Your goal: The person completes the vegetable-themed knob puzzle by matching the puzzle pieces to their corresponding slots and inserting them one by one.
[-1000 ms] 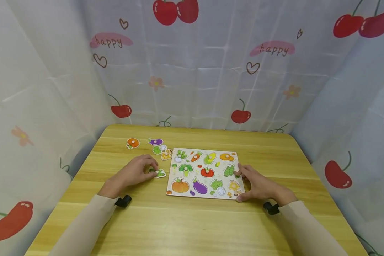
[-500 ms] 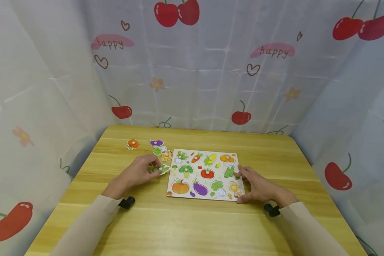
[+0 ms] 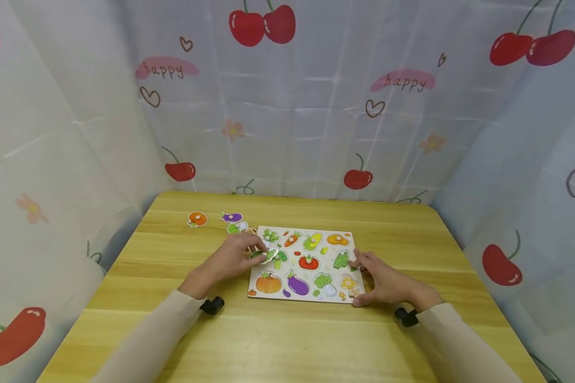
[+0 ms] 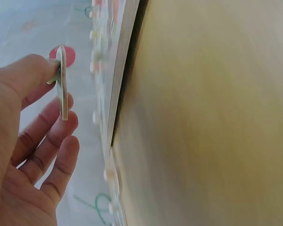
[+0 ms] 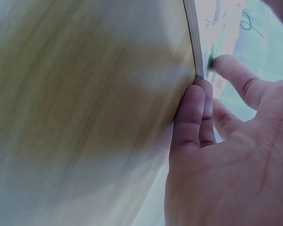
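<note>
My left hand pinches a green puzzle piece, which looks like asparagus, between thumb and fingers. The piece is held above the left side of a wooden vegetable puzzle board. In the left wrist view its thin edge shows, and the other fingers are loosely bent. My right hand holds the board's right side, thumb at the near corner and index finger on the surface. In the right wrist view, more fingers lie against the board's edge. Knobbed pieces such as a tomato and a corn sit in the board.
Beyond my left hand on the wooden table lie a pumpkin piece, an eggplant piece and a bok choy piece. A mushroom piece is mostly hidden behind the hand. A cherry-print curtain surrounds the table.
My left hand has lifted the green piece from the table and carried it rightward over the board's left side. The right hand stays at the board's right side.
</note>
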The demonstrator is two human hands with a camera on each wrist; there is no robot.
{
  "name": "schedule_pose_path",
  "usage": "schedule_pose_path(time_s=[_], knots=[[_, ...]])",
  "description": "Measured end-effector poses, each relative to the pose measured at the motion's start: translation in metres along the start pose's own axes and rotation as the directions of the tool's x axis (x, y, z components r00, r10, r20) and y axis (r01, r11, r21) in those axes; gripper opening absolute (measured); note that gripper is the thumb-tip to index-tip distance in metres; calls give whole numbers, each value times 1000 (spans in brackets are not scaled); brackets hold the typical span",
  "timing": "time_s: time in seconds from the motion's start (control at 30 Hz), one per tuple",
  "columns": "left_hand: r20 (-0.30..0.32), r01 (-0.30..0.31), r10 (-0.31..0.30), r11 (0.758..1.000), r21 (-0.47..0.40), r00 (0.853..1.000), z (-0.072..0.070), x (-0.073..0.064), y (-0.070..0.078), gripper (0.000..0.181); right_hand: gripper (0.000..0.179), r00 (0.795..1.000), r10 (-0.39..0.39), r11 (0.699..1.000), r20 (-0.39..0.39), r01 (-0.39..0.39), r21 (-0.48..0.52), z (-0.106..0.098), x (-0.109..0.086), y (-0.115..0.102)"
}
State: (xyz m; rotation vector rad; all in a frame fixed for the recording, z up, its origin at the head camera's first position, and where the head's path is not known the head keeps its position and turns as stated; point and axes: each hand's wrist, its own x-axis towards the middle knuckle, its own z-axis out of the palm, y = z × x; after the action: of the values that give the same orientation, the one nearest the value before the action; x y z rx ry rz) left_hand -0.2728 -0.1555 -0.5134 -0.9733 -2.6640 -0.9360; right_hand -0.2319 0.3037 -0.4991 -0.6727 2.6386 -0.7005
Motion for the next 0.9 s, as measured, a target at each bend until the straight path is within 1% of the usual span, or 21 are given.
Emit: schedule_pose_path(time_s=[0.1, 0.23, 0.4, 0.5, 0.6, 0.7, 0.8, 0.9], knots=[[3, -16, 16, 1000, -9, 1000, 10, 7, 8, 8, 130, 1000, -2, 1000, 2, 2, 5, 0, 0, 1], [-9, -45, 45, 999, -26, 999, 22, 18, 20, 6, 134, 1000, -10, 1000, 5, 10, 7, 1, 0, 3], [-11, -73, 72, 996, -45, 997, 34, 34, 37, 7, 132, 1000, -19, 1000, 2, 19, 20, 1, 0, 6], [-7, -87, 87, 995, -39, 996, 42, 43, 44, 7, 132, 1000, -13, 1000, 1, 13, 21, 0, 0, 7], [2, -78, 78, 997, -20, 997, 50, 52, 51, 6, 131, 1000, -2, 1000, 0, 2, 15, 0, 0, 7], [11, -48, 48, 999, -9, 999, 57, 60, 61, 6, 129, 1000, 8, 1000, 2, -8, 16, 0, 1, 8], [8, -17, 17, 1000, -10, 1000, 66, 66, 70, 7, 130, 1000, -4, 1000, 3, 4, 11, 0, 1, 7], [3, -10, 10, 1000, -22, 1000, 74, 74, 77, 6, 130, 1000, -14, 1000, 2, 14, 14, 0, 1, 6]])
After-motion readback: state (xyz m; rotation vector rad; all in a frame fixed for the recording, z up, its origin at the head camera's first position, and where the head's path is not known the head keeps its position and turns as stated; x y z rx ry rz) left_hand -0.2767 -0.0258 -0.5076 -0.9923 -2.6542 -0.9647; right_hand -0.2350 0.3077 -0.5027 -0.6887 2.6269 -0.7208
